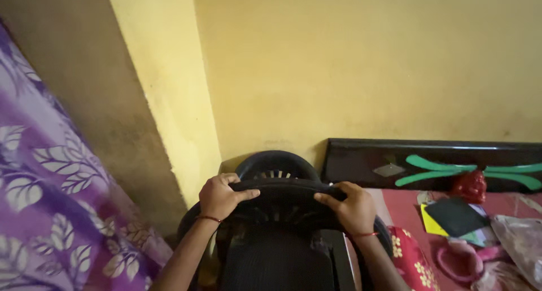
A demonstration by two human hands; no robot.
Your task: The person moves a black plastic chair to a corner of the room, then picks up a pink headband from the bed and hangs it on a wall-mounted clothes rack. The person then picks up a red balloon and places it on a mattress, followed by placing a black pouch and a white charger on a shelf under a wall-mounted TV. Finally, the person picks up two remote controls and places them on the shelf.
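Left hand [219,196], right hand [352,207] grip chair back [282,189]; legs cropped.

Dim, warm indoor light; left wall [84,116] in shadow. Soft glare on headboard [435,155]. Black chair [279,234] underexposed, detail lost. Wide-angle stretch at edges.
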